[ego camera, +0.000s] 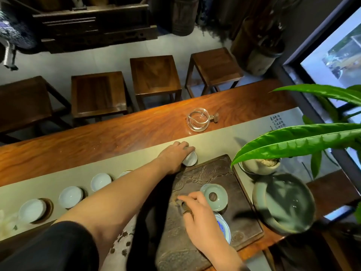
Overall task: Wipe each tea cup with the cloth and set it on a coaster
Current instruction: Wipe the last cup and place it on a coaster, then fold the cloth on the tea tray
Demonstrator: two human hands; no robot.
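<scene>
My left hand (174, 155) reaches across the grey table runner (58, 178) and grips a pale tea cup (190, 159) at the far left corner of the dark carved tea tray (220, 169). Three white cups (32, 210) (70, 196) (100, 181) sit on dark round coasters in a row on the runner; a fourth cup (124, 173) shows partly behind my forearm. My right hand (197, 214) rests over the tray with fingers curled around a small brown object, perhaps the cloth. A patterned cloth (123, 239) lies at the near edge.
On the tray are a celadon lid or saucer (214, 196) and a blue-patterned dish (223, 227). A large celadon bowl (283, 204) and a potted plant (261, 165) stand to the right. A glass pitcher (197, 119) sits on the wooden table. Stools line the far side.
</scene>
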